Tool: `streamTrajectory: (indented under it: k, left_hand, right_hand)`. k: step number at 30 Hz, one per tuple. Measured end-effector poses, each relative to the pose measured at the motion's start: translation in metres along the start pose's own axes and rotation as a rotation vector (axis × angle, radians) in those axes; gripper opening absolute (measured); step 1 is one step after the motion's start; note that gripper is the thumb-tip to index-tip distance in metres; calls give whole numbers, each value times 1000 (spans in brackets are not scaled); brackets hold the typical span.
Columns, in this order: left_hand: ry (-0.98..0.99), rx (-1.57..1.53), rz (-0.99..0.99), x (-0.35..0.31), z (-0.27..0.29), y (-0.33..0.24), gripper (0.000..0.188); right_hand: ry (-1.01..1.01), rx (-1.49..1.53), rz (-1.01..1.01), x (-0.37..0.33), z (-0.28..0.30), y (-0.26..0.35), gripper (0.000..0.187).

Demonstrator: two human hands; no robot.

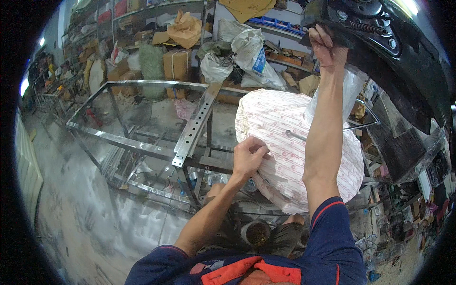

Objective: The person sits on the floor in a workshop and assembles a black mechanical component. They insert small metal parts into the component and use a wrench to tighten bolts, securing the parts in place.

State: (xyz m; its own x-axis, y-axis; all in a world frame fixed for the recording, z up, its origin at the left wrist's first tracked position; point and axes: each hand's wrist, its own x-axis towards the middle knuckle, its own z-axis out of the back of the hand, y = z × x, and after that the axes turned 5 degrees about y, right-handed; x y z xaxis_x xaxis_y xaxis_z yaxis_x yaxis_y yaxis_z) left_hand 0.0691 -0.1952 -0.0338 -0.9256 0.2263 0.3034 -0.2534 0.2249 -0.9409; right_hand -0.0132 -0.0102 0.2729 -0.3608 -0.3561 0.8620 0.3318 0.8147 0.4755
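Note:
At the upper right, my right hand is raised with its fingers curled at the left edge of a black panel. The panel carries a coil spring and several bolts; part of my hand is hidden by it. My left hand is closed in a pinch at the left side of a rounded pad covered in white cloth with red print; anything between the fingertips is too small to make out. A thin metal rod with a round end lies across the cloth, passing behind my right forearm.
A bare metal frame with a perforated bar stands to the left. Cartons, white sacks and loaded shelves line the back. Clear plastic film hangs beside my right forearm. Cluttered parts fill the lower right.

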Motion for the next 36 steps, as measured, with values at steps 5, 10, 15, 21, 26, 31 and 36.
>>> streamTrajectory:
  k: [5,10,15,21,26,31,36]
  left_hand:
    - [-5,2,24,0,1,-1,6]
    - [7,63,-25,1,3,3,6]
    - [-7,28,-12,1,1,6,5]
    - [-6,23,-5,1,1,1,5]
    - [-35,-3,-32,-1,2,0,4]
    - [-5,-68,-39,1,0,5,6]
    - [-21,17,-163,26,-4,-18,8]
  right_hand:
    - [-89,-115,-15,-3,4,8,20]
    - [35,-16,-37,1,7,9,19]
    - [120,-75,-92,1,15,16,19]
    - [46,-89,-22,-1,12,17,13]
    - [-32,-208,92,-7,38,18,5]
    - [-124,-306,34,-7,25,30,4]
    - [-264,-278,212,-3,25,14,6]
